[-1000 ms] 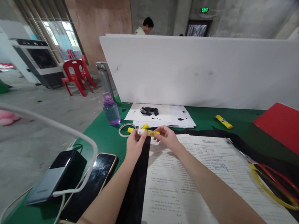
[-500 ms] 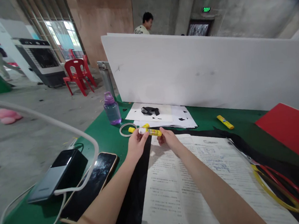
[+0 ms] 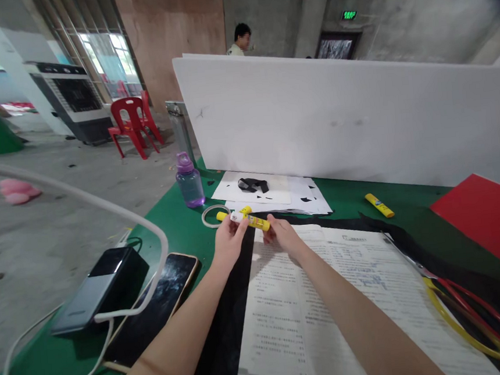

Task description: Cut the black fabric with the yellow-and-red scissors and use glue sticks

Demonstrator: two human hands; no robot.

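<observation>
Between my two hands is a yellow glue stick (image 3: 257,222) with its white end pointing left, held above the top edge of an open printed book (image 3: 281,301). My left hand (image 3: 229,236) pinches it near the white end. The fingers of my right hand (image 3: 280,231) are closed on its yellow right end. Just behind my left hand, another yellow glue stick (image 3: 221,216) is partly covered, beside a roll of tape (image 3: 209,216). The book rests on black cloth or paper (image 3: 219,330).
Scissors (image 3: 442,287) lie on the book's right side, near a red board (image 3: 489,219) and another glue stick (image 3: 379,205). On the left are a phone (image 3: 164,306), a power bank (image 3: 96,288) with a white cable and a purple bottle (image 3: 189,184). A white panel (image 3: 335,116) stands behind.
The glue stick has tilted slightly, its right end a little lower. Both hands keep their grip. The whole view has shifted a little, and a person at the far left has moved mostly out of sight.
</observation>
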